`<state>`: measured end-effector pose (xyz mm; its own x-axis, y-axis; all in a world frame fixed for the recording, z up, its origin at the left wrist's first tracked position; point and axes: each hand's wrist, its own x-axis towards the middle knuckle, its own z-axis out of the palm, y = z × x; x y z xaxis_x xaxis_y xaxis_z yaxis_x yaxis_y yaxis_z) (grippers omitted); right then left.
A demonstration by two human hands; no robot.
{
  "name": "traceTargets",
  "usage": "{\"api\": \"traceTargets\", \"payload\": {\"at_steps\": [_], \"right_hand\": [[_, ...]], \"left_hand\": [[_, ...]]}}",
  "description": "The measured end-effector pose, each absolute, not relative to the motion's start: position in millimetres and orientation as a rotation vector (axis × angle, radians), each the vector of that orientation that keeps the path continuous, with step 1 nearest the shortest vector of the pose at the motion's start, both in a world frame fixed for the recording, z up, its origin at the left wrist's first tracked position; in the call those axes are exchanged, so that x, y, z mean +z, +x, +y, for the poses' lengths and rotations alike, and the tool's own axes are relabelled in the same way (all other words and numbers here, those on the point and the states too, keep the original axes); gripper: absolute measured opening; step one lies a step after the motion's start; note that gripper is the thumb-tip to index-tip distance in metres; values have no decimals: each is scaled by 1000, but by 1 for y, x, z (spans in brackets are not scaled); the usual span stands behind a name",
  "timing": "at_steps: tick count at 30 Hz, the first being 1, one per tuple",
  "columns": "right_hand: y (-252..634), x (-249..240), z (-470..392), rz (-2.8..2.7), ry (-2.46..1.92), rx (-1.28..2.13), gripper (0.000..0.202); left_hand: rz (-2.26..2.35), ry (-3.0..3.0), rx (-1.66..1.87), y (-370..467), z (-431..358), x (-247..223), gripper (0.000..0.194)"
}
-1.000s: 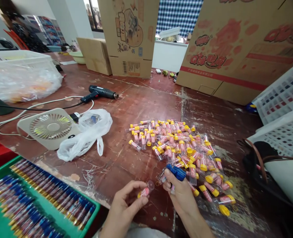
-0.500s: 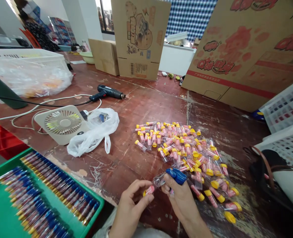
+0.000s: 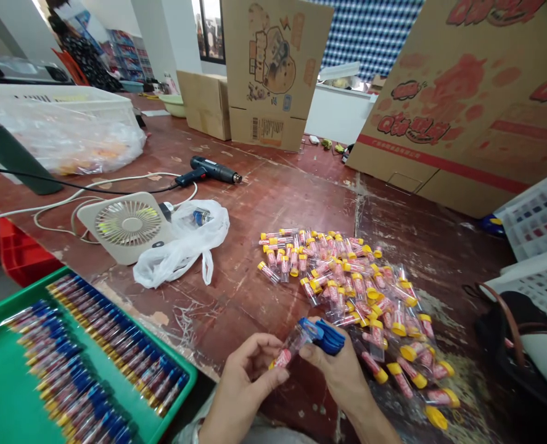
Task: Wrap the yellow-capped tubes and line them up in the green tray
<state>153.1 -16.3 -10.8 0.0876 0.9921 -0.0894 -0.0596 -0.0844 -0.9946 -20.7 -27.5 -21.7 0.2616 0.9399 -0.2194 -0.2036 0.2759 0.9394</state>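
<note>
My left hand pinches a small clear tube with pink contents and a yellow cap at its lower end. Over the tube's upper end sits a clear film sleeve, which has a blue top. A bundle of flat blue pieces is gripped in my right hand, whose thumb touches the sleeve's side. Just beyond both hands, a loose pile of similar yellow-capped tubes spreads over the red-brown table.
At lower left, a green tray holds rows of blue-topped tubes. Behind it are a small fan, a white plastic bag and a heat gun. Cardboard boxes stand at the back, white baskets at right. A person is far left.
The blue-topped end of the sleeve now shows apart from the bundle, and the sleeve stands steeper over the tube. My right thumb has moved down onto it. The whole view has shifted slightly.
</note>
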Motion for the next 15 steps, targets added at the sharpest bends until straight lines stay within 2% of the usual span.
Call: {"api": "traceTargets", "payload": {"at_steps": [5,11,15], "right_hand": [[148,-4,-17,-1150,-1262,1310,25],[137,-20,-24,-1005,-1288,1381,37],[136,-24,-23,-860,-1209,1391,33]], "left_hand": [[1000,930,1014,-20,-28,-23,28],[964,824,1141,-16,-27,-22,36],[916,875,1043,-22,-26,-18,38]]}}
